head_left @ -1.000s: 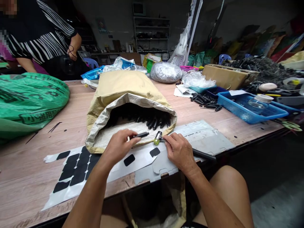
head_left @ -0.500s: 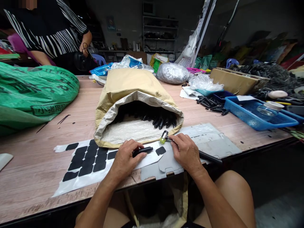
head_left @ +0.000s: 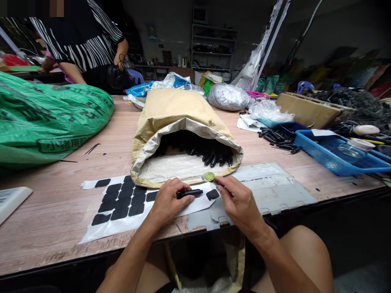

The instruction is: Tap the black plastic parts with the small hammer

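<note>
Over the pale wood-grain tabletop (head_left: 49, 236), left fingers (head_left: 181, 186) grip a slim black cylinder (head_left: 195, 193), apparently for steadiness, while right fingers (head_left: 227, 183) clasp a round yellow-green-faced mallet (head_left: 209, 176).

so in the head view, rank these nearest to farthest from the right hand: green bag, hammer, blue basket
1. Hammer: held in the right hand
2. Blue basket: on the table, off to the right
3. Green bag: across at the far left

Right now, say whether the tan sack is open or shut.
Open: the tan sack gapes wide, showing its pale lining and black pieces inside.
</note>
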### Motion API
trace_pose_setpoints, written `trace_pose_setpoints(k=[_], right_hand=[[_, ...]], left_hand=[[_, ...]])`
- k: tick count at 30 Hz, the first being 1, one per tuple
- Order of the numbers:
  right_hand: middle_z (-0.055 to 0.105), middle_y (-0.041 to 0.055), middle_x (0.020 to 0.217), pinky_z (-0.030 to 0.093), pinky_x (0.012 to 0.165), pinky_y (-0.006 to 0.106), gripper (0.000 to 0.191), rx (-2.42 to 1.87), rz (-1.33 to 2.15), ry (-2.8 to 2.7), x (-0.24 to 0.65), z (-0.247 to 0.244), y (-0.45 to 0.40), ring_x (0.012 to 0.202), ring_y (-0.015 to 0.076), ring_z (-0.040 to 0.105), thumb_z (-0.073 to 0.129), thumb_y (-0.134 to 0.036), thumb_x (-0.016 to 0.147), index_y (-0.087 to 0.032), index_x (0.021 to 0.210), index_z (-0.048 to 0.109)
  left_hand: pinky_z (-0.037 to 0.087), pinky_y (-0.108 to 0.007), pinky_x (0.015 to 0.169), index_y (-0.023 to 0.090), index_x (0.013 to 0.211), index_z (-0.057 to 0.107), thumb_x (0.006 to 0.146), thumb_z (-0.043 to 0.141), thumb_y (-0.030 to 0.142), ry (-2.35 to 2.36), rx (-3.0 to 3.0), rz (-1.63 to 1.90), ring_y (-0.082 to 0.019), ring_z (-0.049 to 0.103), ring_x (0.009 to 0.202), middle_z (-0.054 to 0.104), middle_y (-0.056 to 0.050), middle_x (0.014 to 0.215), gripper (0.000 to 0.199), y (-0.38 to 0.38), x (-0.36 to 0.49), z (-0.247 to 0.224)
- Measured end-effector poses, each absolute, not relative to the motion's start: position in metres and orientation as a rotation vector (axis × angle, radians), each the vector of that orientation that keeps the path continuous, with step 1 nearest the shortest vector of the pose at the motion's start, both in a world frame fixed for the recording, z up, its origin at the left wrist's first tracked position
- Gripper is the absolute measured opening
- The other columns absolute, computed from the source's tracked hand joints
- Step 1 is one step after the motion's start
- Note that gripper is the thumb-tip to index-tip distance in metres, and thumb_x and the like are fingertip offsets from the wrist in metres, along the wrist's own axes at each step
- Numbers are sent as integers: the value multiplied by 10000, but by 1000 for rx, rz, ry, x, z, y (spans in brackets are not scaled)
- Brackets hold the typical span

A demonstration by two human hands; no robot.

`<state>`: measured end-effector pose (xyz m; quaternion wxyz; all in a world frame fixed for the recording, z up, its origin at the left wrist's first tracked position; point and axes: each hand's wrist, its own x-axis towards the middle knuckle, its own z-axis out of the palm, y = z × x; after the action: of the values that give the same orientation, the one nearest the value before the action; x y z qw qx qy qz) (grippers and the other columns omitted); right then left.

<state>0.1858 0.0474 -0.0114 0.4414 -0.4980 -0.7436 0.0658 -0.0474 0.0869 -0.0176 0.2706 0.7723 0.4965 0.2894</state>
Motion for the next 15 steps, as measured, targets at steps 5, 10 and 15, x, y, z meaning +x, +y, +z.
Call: trace_pose_setpoints(k=[5, 10, 15], right_hand=[[703, 68, 1038, 539, 882, 337, 315, -1199, 242, -1937, 162, -5, 41, 973, 198, 649, 466, -188, 997, -233, 1251, 648], [690, 70, 1028, 528, 879, 320, 340, -1163, 170, -1934, 152, -5, 38, 979, 192, 636, 456, -156, 996, -232, 1274, 636], [680, 59, 952, 531, 845, 313, 350, -1263, 165, -2020, 153, -7, 38, 929, 195, 634, 464, -126, 977, -228, 1253, 653]], left_hand=[[417, -347, 823, 230, 919, 772, 804, 752, 300, 1336, 2085, 802, -220, 574, 866, 657, -17, 841, 136, 88, -48, -20], [416, -339, 814, 232, 877, 768, 808, 756, 297, 1316, 2088, 828, -213, 575, 867, 650, -11, 832, 96, 89, -48, -22], [417, -342, 818, 226, 866, 772, 796, 760, 255, 1323, 2091, 828, -212, 574, 872, 648, -12, 834, 76, 88, -48, -22]])
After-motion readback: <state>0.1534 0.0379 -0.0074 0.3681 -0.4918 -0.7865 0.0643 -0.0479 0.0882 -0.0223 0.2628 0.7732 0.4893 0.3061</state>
